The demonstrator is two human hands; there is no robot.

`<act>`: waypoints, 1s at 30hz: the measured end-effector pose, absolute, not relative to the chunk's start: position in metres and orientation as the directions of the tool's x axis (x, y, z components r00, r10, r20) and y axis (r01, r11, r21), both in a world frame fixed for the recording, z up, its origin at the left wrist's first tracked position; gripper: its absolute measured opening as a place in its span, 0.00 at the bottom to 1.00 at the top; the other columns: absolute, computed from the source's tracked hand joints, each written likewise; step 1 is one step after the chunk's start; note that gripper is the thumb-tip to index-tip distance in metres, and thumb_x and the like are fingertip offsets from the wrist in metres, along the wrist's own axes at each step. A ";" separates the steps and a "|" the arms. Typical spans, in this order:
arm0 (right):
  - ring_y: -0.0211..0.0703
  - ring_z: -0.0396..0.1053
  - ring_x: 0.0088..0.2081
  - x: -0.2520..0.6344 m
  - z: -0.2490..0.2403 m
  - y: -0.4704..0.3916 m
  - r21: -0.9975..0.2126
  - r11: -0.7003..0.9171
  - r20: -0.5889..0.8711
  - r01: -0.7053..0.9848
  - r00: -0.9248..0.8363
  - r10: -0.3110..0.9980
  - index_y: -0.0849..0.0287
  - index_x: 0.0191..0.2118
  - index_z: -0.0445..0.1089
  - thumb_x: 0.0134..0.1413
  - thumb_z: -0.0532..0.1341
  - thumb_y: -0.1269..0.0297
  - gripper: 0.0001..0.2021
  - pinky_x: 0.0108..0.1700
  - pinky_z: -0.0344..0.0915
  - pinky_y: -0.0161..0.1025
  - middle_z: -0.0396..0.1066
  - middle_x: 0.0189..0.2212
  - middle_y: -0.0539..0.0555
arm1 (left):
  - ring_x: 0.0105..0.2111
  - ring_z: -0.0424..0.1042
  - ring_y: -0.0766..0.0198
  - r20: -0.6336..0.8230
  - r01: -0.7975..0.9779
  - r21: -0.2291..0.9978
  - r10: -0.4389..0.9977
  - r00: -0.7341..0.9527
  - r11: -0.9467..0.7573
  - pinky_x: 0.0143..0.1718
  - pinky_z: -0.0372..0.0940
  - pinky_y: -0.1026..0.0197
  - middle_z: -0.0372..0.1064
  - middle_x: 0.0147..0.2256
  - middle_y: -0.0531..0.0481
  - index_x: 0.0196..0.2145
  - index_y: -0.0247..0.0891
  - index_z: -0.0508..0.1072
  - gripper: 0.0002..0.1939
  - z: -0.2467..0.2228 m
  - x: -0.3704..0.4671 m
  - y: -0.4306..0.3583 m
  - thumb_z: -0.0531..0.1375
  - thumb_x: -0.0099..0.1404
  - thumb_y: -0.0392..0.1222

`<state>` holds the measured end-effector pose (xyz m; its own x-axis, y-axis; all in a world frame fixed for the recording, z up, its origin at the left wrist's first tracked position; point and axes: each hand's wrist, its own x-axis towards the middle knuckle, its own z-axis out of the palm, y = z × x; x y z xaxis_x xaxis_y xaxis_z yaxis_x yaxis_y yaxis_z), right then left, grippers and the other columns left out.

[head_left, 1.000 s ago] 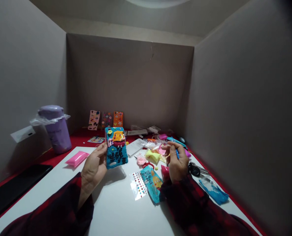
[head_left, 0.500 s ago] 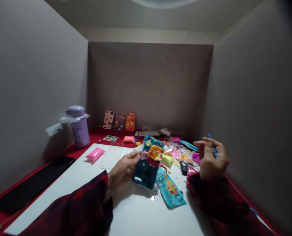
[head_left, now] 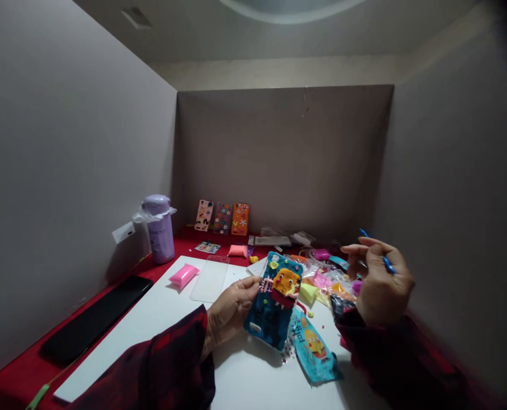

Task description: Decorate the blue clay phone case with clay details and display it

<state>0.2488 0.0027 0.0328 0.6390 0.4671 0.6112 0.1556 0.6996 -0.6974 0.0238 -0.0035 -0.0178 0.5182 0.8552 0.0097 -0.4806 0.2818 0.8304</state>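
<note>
My left hand point(head_left: 236, 304) pinches the left edge of a dark blue phone case point(head_left: 267, 324), tilted above the white board. The case bears a yellow-orange duck-like figure point(head_left: 286, 282) with a red lower part, a small pink fence shape and several little dots. Raised to the right, apart from the case, my right hand point(head_left: 383, 285) has its fingers curled round a thin blue stick-like tool point(head_left: 388, 264). Below the case lies a teal packet point(head_left: 317, 356) with a yellow character printed on it. Small beads point(head_left: 288, 352) are scattered beside the packet.
Clay packets point(head_left: 321, 280) in several colours crowd the board's right side. A clear phone case point(head_left: 210, 279) and a pink packet point(head_left: 184, 276) lie left. Behind stand three decorated cases point(head_left: 222, 218). A purple bottle point(head_left: 161, 236) and black phone point(head_left: 97, 319) are at far left.
The camera view has swung, so the scene sits farther right and slightly lower. The phone case faces the camera a little more squarely. Both hands keep their holds.
</note>
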 end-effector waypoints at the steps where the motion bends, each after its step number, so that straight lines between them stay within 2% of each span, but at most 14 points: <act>1: 0.34 0.62 0.19 0.251 0.039 -0.001 -0.688 0.710 0.602 0.151 0.665 0.442 0.59 0.36 0.69 0.57 0.58 0.56 0.11 0.16 0.55 0.31 0.72 0.25 0.51 | 0.30 0.72 0.65 0.004 -0.480 0.831 0.859 0.512 0.282 0.32 0.65 0.65 0.73 0.32 0.45 0.40 0.34 0.75 0.10 -0.016 0.024 -0.003 0.60 0.62 0.40; 3: 0.34 0.62 0.18 0.258 0.051 -0.007 -0.662 0.735 0.587 0.143 0.710 0.390 0.59 0.35 0.69 0.56 0.58 0.57 0.10 0.16 0.54 0.31 0.72 0.24 0.50 | 0.32 0.73 0.63 -0.006 -0.480 0.832 0.870 0.492 0.277 0.34 0.66 0.63 0.74 0.34 0.44 0.41 0.34 0.75 0.11 -0.013 0.024 -0.002 0.59 0.63 0.40; 7: 0.32 0.59 0.17 0.280 0.068 -0.013 -0.608 0.770 0.608 0.191 0.736 0.297 0.58 0.34 0.67 0.57 0.56 0.57 0.10 0.15 0.51 0.30 0.71 0.22 0.50 | 0.34 0.75 0.59 -0.033 -0.472 0.857 0.937 0.349 0.207 0.36 0.69 0.59 0.75 0.39 0.42 0.45 0.35 0.73 0.14 -0.009 0.021 0.005 0.60 0.62 0.38; 10: 0.32 0.59 0.16 0.298 0.069 -0.015 -0.594 0.765 0.616 0.248 0.752 0.234 0.59 0.34 0.66 0.58 0.55 0.56 0.12 0.14 0.50 0.30 0.71 0.21 0.49 | 0.36 0.75 0.56 -0.039 -0.486 0.849 0.943 0.330 0.205 0.38 0.71 0.55 0.74 0.41 0.40 0.48 0.35 0.72 0.16 -0.009 0.018 0.012 0.59 0.61 0.35; 14: 0.31 0.58 0.15 0.316 0.060 -0.018 -0.614 0.709 0.634 0.347 0.752 0.181 0.60 0.34 0.66 0.58 0.55 0.54 0.14 0.15 0.50 0.29 0.70 0.21 0.49 | 0.34 0.76 0.56 -0.055 -0.560 0.810 0.973 0.223 0.175 0.35 0.73 0.54 0.75 0.39 0.41 0.46 0.35 0.73 0.14 -0.008 0.013 0.018 0.57 0.61 0.31; 19: 0.30 0.57 0.15 0.328 0.036 -0.016 -0.693 0.621 0.629 0.367 0.728 0.272 0.60 0.35 0.66 0.58 0.56 0.53 0.14 0.16 0.51 0.29 0.69 0.19 0.47 | 0.35 0.76 0.57 -0.123 -0.613 0.776 0.989 0.081 0.147 0.36 0.74 0.55 0.76 0.37 0.44 0.41 0.35 0.75 0.13 -0.003 0.010 0.021 0.53 0.63 0.28; 25: 0.33 0.65 0.20 0.338 0.012 -0.006 -0.811 0.483 0.552 0.331 0.706 0.443 0.60 0.35 0.68 0.56 0.58 0.52 0.15 0.22 0.59 0.31 0.70 0.21 0.49 | 0.41 0.75 0.52 -0.142 -0.614 0.768 0.983 0.113 0.181 0.40 0.74 0.53 0.75 0.41 0.42 0.42 0.38 0.75 0.14 -0.003 0.007 0.021 0.56 0.61 0.29; 30: 0.35 0.66 0.22 0.343 0.006 -0.003 -0.852 0.419 0.516 0.315 0.643 0.565 0.60 0.36 0.70 0.53 0.61 0.55 0.13 0.25 0.62 0.32 0.72 0.22 0.50 | 0.40 0.75 0.53 -0.223 -0.670 0.710 0.972 0.079 0.217 0.40 0.73 0.53 0.75 0.43 0.42 0.47 0.37 0.74 0.16 -0.007 0.006 0.024 0.56 0.62 0.30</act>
<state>0.3428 -0.0034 0.0058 0.6433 0.5654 0.5163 0.3152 0.4190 -0.8515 0.0056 0.0243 -0.0069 0.0786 0.9717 -0.2226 -0.6696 0.2169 0.7103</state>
